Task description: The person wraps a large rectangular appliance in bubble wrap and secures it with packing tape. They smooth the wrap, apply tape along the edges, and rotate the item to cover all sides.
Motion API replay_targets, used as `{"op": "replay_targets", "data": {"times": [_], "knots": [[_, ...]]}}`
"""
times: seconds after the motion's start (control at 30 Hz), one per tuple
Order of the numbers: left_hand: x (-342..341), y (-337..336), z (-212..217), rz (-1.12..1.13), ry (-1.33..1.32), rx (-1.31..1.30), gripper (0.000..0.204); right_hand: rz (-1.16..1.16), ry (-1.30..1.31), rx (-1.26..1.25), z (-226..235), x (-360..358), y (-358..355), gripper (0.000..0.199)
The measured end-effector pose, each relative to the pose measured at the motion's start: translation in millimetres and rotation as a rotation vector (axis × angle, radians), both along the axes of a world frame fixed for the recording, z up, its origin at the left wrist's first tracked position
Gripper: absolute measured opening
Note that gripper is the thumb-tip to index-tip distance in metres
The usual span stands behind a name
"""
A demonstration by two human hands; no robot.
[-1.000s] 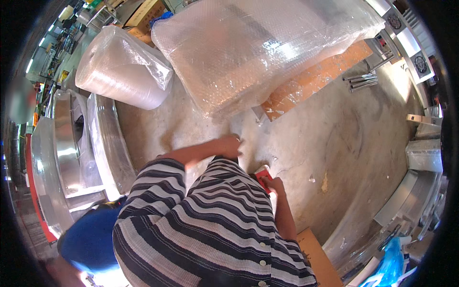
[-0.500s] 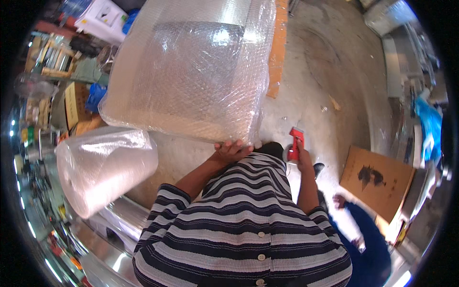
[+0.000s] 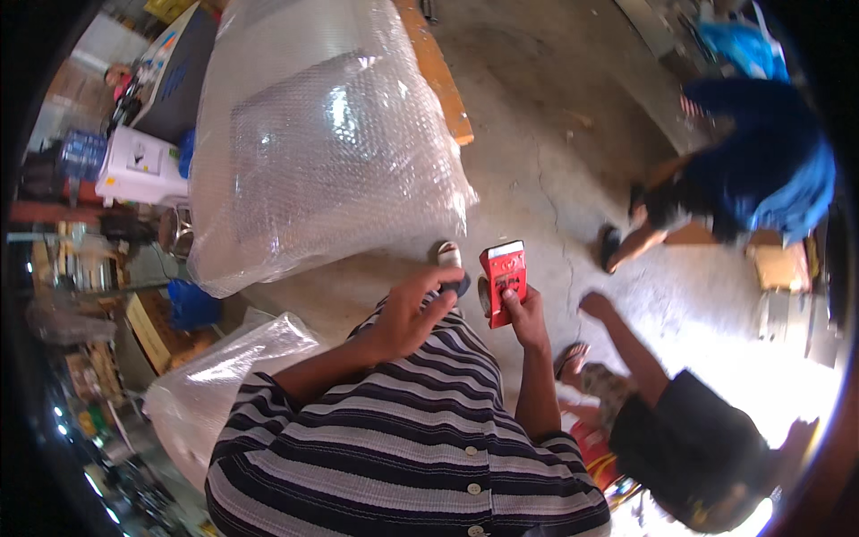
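My right hand is wrapped around a red hand-held tape dispenser, its thumb pressed on the printed side. A pale end faces away from me, and a round edge, perhaps of a tape roll, shows at its left. My left hand is in front of my body, off the package, with its fingers loosely bent and apart and nothing seen in them. Beyond it stands a big bubble-wrapped package, shiny and see-through, with a darker panel showing inside. A large roll of bubble wrap lies to my left.
An orange-brown board sticks out along the package's right side. One person in blue bends at the far right; another in a dark shirt is close on my right. Cardboard boxes and a blue bag lie left.
My left hand has come away from the package's near edge. The dispenser has moved left and turned in my right hand. My view has swung right, bringing two people into sight.
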State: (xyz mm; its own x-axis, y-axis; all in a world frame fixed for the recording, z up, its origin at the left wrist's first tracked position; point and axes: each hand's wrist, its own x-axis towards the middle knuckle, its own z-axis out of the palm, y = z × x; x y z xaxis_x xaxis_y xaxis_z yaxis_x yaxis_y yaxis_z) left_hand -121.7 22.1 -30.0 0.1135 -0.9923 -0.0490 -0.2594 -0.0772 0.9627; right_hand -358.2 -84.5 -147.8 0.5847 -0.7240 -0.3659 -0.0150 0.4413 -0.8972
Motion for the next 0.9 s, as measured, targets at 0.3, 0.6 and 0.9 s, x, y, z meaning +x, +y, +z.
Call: {"op": "replay_targets", "data": {"times": [0.3,0.6,0.9], "knots": [[12.9,-23.8,29.9,-0.384,0.504,0.596,0.036,-0.052,0.404,-0.37,95.4,-3.6,115.4,0.078],[98.9,-97.3,56.3,-0.171,-0.207,0.0,0.02,-0.106,0.566,-0.33,137.9,56.4,90.5,0.07],[177.5,-154.4,20.1,0.001,-1.061,-0.41,0.046,-0.118,0.447,-0.303,106.8,122.0,33.9,0.058]]}}
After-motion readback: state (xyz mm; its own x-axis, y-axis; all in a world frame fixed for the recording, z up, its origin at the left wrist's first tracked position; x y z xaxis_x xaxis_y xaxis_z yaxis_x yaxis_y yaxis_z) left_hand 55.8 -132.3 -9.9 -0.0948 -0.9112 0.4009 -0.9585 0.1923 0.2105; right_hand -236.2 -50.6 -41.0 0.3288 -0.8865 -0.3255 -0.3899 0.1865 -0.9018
